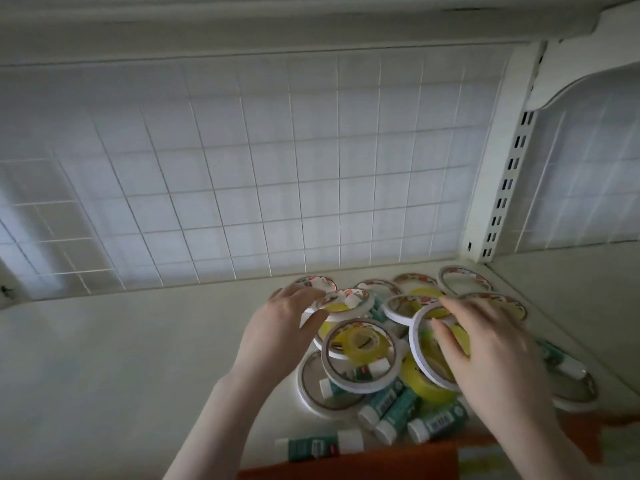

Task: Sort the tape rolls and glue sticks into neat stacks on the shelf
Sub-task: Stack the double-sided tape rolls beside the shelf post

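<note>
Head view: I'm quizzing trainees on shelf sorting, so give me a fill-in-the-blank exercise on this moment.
1. The left hand grips a white ____ roll.
2. The glue sticks have teal bodies and ____ caps.
3. Behind the shelf stands a white wire ____.
4. The pile lies toward the shelf's ____ side.

Missing words: tape; white; grid; right

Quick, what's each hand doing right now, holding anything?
Left hand: grips a white tape roll at its rim, fingers above and thumb below.
Right hand: fingers spread on a tilted tape roll; whether it grips cannot be told.
</note>
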